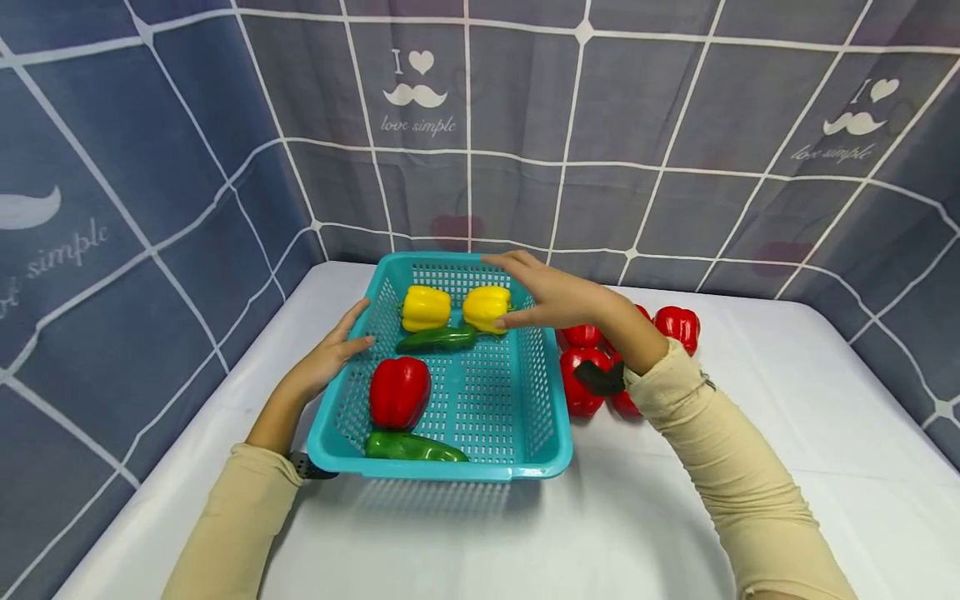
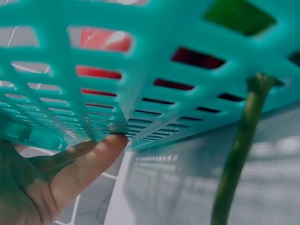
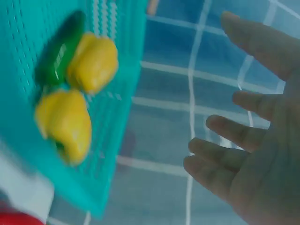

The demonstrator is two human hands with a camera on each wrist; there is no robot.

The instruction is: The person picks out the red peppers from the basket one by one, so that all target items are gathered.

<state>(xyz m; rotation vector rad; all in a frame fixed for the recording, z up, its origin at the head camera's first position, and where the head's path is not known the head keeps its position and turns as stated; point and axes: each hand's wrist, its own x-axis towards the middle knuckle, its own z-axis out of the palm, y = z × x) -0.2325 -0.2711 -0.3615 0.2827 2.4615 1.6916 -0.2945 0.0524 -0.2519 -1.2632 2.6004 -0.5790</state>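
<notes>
A turquoise basket (image 1: 480, 471) sits in the middle of the head view. My left hand (image 1: 330, 354) grips its left side, thumb lapping over the rim; in the left wrist view its fingers (image 2: 96, 159) lie against the slotted outside. Inside are two yellow bell peppers (image 1: 426, 308), a red bell pepper (image 1: 400, 392), a dark green pepper (image 1: 437, 339) and a long green pepper (image 1: 415, 447). The green stem (image 2: 241, 150) pokes out through a slot. Fingers spread and holding nothing, my right hand (image 1: 555, 296) is over the basket's far right corner.
Several red bell peppers (image 1: 677, 327) lie right of the basket on the white table (image 1: 795, 392), some partly behind my right forearm. A grey checked curtain (image 1: 525, 200) hangs around the back and sides.
</notes>
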